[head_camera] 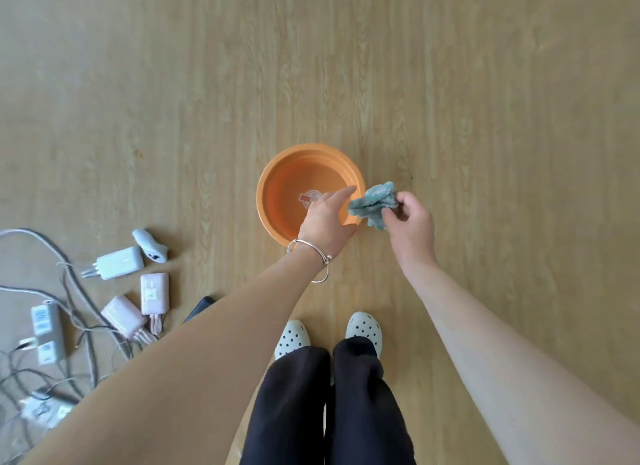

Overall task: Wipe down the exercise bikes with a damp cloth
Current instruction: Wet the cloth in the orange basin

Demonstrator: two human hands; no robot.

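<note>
presently, right hand (412,222) pinches the cloth (372,205), bunched, at the right rim of the basin (311,148). left hand (327,222) is relaxed, fingers straight, reaching toward the cloth; contact not determinable. recommended: take the free edge and wring over the basin, so drips fall inside, not on the floor (485,83). basin: orange, label on its bottom; water not confirmable. no bike in view.

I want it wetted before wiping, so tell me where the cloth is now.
Head view, right of centre: the teal cloth hangs pinched in the right hand, just beside the orange basin at its right rim, with the left hand reaching toward it.
</note>
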